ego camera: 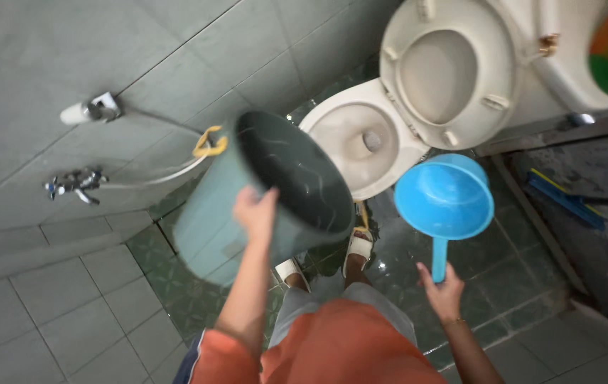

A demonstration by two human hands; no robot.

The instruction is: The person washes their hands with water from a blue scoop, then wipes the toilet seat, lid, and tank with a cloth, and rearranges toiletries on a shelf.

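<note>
My left hand (255, 212) grips the rim of a teal plastic bucket (211, 213), which is tilted with its dark mouth toward the toilet bowl (332, 128). A yellow handle loop hangs at the bucket's top edge. My right hand (443, 288) holds the handle of a blue plastic water dipper (444, 198), its round scoop facing up beside the bowl. The toilet seat and lid (446, 67) are raised. My feet in white sandals stand on the wet green floor in front of the bowl.
A tap (76, 183) and a spray head (90, 109) with a hose sit on the grey tiled wall at left. A blue-handled brush (567, 199) lies on the dark floor at right. A raised tiled step borders the green floor.
</note>
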